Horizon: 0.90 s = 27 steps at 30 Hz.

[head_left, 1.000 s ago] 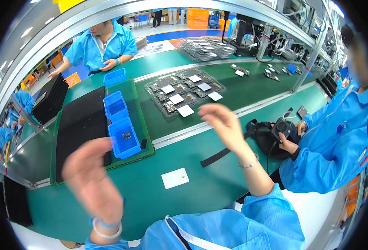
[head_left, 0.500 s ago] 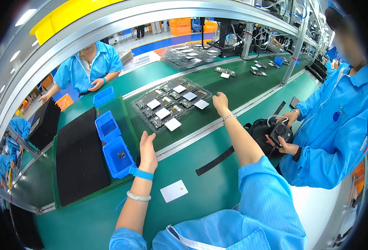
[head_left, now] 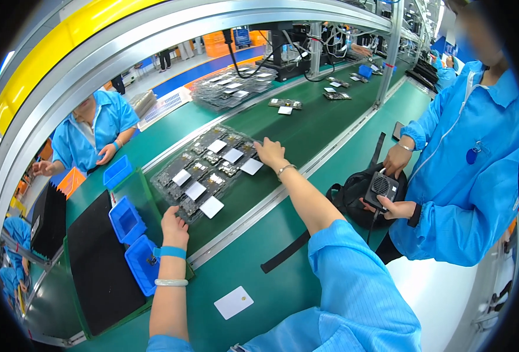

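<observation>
A clear plastic tray (head_left: 171, 175) lies on the dark green conveyor belt, filled with several circuit boards (head_left: 198, 167). White cards (head_left: 232, 155) rest on top of the boards. My left hand (head_left: 175, 230) has its fingers curled at the tray's near left corner. At the opposite right end, my right hand (head_left: 273, 155) grips the tray's edge beside a white card. Its fingertips are partly hidden by the tray edge. Under my arms, one white card (head_left: 233, 303) lies by itself on the green bench.
Blue bins (head_left: 128, 220) and a black mat (head_left: 98, 264) sit at left. A black strap (head_left: 286, 252) and a black bag (head_left: 353, 202) lie at right, where a co-worker holds a small black device (head_left: 381, 188). Stacked plastic trays (head_left: 230, 88) stand behind; another person works across the belt.
My view has swung right. Both hands have come in to the tray: the left fingers curled onto its near corner, the right hand closed onto its right edge.
</observation>
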Each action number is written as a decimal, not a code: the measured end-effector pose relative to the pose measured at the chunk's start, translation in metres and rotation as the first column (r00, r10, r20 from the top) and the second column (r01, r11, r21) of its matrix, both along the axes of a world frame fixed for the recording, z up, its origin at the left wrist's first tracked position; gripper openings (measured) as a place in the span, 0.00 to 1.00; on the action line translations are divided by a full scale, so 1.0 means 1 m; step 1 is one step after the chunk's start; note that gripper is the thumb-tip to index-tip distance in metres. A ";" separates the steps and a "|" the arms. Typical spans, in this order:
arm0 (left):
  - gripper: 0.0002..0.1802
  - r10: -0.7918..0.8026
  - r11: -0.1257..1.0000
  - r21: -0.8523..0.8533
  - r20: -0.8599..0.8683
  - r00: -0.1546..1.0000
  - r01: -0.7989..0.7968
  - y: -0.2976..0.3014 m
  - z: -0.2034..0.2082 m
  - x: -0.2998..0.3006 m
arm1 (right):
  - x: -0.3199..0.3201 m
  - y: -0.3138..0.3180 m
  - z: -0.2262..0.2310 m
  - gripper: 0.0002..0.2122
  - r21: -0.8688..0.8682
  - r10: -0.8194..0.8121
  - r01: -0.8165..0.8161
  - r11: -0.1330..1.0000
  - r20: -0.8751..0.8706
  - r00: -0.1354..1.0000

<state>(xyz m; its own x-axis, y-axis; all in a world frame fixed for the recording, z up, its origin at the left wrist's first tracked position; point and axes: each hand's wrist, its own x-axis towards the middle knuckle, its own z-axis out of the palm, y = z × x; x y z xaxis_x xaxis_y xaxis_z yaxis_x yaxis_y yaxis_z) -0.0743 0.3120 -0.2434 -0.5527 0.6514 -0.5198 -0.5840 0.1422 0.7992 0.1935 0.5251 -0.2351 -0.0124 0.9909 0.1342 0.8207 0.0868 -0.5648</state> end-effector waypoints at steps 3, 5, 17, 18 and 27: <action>0.29 0.007 0.997 -0.081 -0.043 0.999 -0.011 0.008 -0.004 -0.010 | -0.006 0.001 0.006 0.24 -0.020 -0.023 0.022 1.000 -0.058 0.998; 0.28 0.015 0.995 -0.096 -0.051 0.999 -0.020 0.011 -0.007 -0.014 | -0.009 0.002 0.007 0.25 -0.018 -0.034 0.032 0.999 -0.085 0.996; 0.28 -0.138 0.967 -0.221 -0.052 0.989 0.124 0.002 0.046 0.019 | -0.005 0.020 0.003 0.20 -0.073 -0.056 0.053 0.996 -0.033 0.998; 0.24 -0.101 0.993 -0.069 -0.091 0.991 0.095 0.006 0.035 0.021 | 0.003 0.024 0.001 0.17 -0.089 -0.104 0.098 0.991 -0.063 0.993; 0.06 0.041 0.999 0.031 0.038 0.998 -0.042 0.020 -0.019 -0.002 | 0.033 0.041 -0.007 0.16 -0.185 -0.061 0.020 0.982 -0.217 0.974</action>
<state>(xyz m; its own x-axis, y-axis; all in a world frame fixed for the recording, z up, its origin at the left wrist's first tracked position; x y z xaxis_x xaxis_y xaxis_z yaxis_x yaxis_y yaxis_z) -0.0768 0.3321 -0.2624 -0.5605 0.6446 -0.5199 -0.6181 0.0922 0.7807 0.2264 0.5658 -0.2424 0.0377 0.9979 -0.0524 0.6745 -0.0641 -0.7355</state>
